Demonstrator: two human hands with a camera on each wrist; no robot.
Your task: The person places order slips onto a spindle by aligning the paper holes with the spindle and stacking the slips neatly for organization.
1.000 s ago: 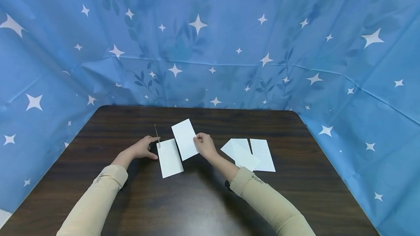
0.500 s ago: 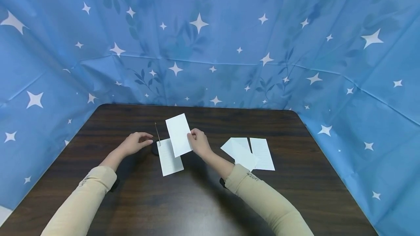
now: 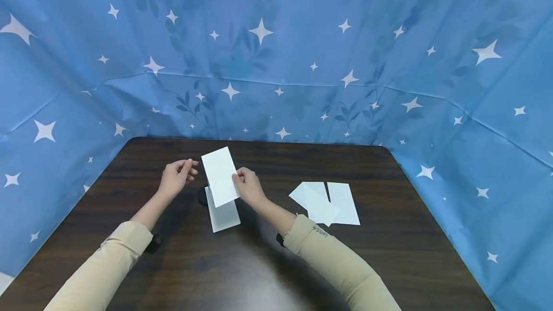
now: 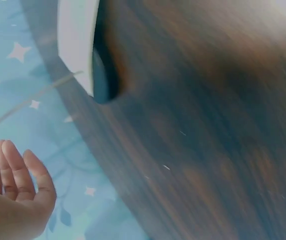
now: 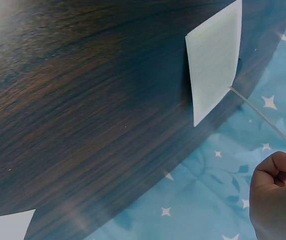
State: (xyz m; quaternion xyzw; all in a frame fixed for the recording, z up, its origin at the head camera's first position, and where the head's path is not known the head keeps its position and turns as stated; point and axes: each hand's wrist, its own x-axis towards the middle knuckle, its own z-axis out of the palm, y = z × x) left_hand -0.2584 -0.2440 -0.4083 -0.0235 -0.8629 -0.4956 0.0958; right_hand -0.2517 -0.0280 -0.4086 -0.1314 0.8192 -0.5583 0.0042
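My right hand [image 3: 250, 188] pinches a white paper slip [image 3: 217, 175] by its right edge, held up over a bill spike. The spike's thin rod [image 5: 263, 118] sticks up through white paper [image 3: 225, 218] near that paper's edge. Below it shows the round black base [image 3: 202, 196]. In the head view the raised slip covers most of the rod. To the left of the slip, my left hand [image 3: 175, 176] hovers with nothing in it, fingers loosely bent. The left wrist view shows the left hand's fingers [image 4: 18, 172] apart from the rod [image 4: 30, 102].
Several loose white slips [image 3: 343, 203] lie overlapping on the right part of the dark wooden table [image 3: 389, 253]. A blue cloth with white stars [image 3: 281, 61] hangs behind the table and along its sides.
My right hand has carried the slip left and slightly up, from beside the spike to over it. My left hand has drawn back from the spike's base and risen.
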